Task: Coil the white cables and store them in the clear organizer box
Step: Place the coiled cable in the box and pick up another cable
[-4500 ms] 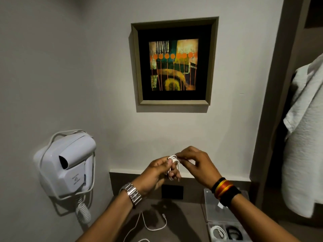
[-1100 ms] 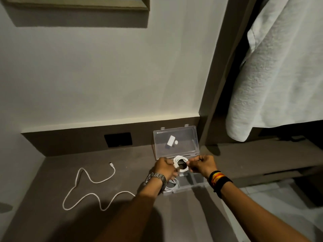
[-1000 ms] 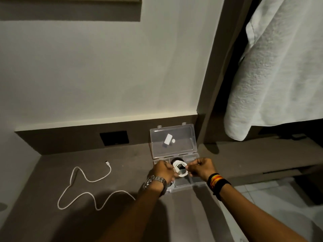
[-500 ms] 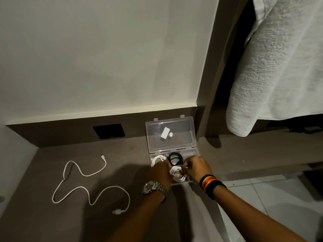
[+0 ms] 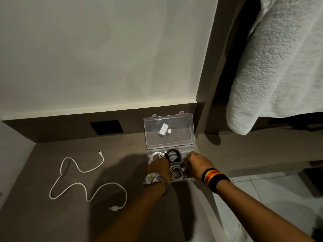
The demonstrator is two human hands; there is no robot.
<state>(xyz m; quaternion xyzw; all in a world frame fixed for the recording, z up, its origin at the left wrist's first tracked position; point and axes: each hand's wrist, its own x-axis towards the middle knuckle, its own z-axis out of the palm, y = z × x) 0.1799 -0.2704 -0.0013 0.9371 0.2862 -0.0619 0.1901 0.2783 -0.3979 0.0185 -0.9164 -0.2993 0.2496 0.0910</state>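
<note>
A long white cable (image 5: 82,179) lies loose and wiggly on the brown tabletop (image 5: 43,220), well left of the clear box (image 5: 190,149). Both hands, the left hand (image 5: 160,167) and right hand (image 5: 196,163), are curled down in the open box, pressing a white coil (image 5: 176,172) into a front slot. Behind them sit another white coil (image 5: 156,155) and a black one (image 5: 173,154).

Clear organizer box (image 5: 190,149), centre frame, lid upright; coiled white cables (image 5: 176,172) inside. Loose white cable (image 5: 76,184) sprawls lower left.
</note>
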